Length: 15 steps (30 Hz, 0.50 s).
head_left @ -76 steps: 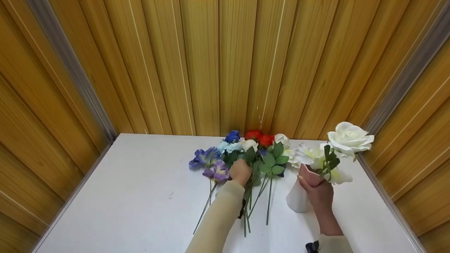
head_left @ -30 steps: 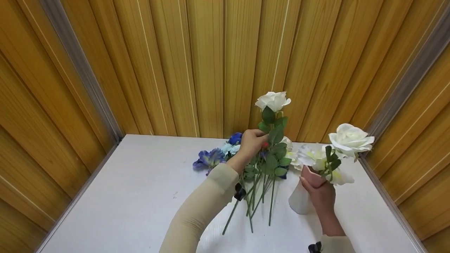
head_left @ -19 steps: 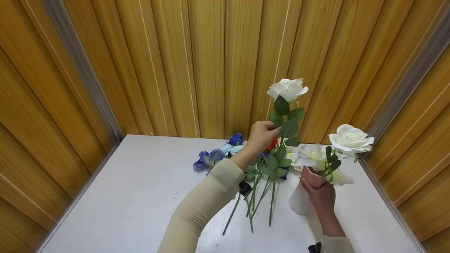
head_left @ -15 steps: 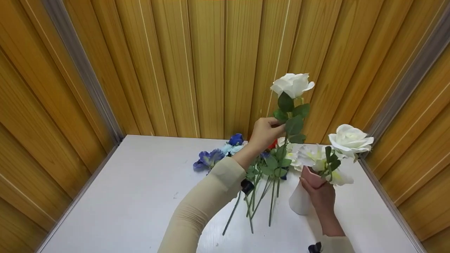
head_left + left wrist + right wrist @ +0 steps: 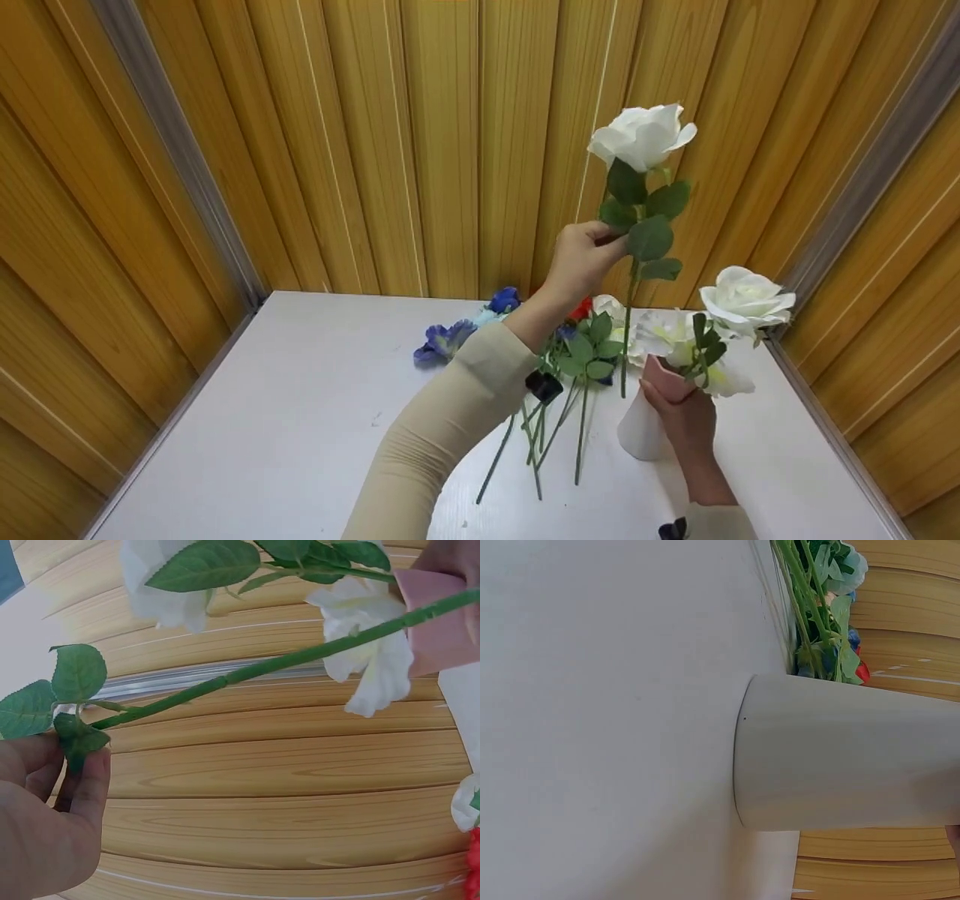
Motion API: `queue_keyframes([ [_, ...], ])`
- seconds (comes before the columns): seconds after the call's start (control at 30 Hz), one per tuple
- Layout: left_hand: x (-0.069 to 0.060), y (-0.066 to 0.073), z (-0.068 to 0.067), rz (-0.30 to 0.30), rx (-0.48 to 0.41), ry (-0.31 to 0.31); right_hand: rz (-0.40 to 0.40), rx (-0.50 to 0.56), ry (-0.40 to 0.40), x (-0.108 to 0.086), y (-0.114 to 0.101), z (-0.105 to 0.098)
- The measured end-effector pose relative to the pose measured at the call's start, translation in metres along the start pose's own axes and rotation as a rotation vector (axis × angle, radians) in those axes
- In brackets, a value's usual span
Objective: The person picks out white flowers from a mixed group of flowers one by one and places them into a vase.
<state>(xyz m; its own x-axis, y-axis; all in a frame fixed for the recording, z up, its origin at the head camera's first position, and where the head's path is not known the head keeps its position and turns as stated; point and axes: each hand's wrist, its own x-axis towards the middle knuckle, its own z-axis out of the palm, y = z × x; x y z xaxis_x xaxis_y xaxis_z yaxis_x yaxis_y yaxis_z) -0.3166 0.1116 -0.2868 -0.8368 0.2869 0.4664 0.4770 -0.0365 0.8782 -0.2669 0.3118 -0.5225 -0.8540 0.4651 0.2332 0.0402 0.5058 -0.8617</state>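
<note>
Wood-plank walls (image 5: 375, 150) w/ grey corner strips fill upper frame; white table (image 5: 300, 420) spreads across the bottom. L to R: purple-blue flower (image 5: 444, 342) lies just L of ctr, then dark blue rose (image 5: 504, 299) & pale blue flower (image 5: 487, 316), partly hidden by beige sleeve (image 5: 442, 420). Black wrist strap (image 5: 544, 386) shows below the cuff. Green stems (image 5: 582, 435) fan out toward bottom ctr; red flower (image 5: 581, 309) & round white flower (image 5: 608, 307) sit behind them.

Left hand (image 5: 585, 259), right of ctr, pinches the held white rose (image 5: 643, 139) by its stem among the leaves, thumb vs. fingers. That rose is up in the air, upper right of frame, nearly upright: full open bloom, wide petals curling out, several dark green oval leaves, long thin bare stem below. Stem tip hangs just L of vase (image 5: 641, 431), apart from its mouth.

Vase = white lower body, pink top, base on table, lower right. Right hand (image 5: 688, 424) grips its neck, thumb on L side; some fingers hidden. Vase holds white ruffled flowers (image 5: 664, 334) plus a 2nd white rose (image 5: 746, 300) leaning R, w/ dark green leaves.
</note>
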Motion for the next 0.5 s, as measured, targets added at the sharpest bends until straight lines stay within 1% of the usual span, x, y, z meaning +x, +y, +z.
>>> queue_keyframes([
  [0.13,0.005,0.007,0.006,0.059,-0.01,0.025,0.018,0.003,0.0,0.0,0.001,0.0],
  [0.23,0.008,0.01,0.011,0.094,-0.031,0.044,0.02,0.0,0.002,0.0,0.0,0.001],
  [0.37,0.011,0.011,0.015,0.125,-0.058,0.084,0.023,0.017,-0.005,-0.001,-0.003,0.003],
  [0.5,0.013,0.008,0.017,0.148,-0.08,0.12,0.037,0.023,-0.029,-0.002,-0.006,0.005],
])
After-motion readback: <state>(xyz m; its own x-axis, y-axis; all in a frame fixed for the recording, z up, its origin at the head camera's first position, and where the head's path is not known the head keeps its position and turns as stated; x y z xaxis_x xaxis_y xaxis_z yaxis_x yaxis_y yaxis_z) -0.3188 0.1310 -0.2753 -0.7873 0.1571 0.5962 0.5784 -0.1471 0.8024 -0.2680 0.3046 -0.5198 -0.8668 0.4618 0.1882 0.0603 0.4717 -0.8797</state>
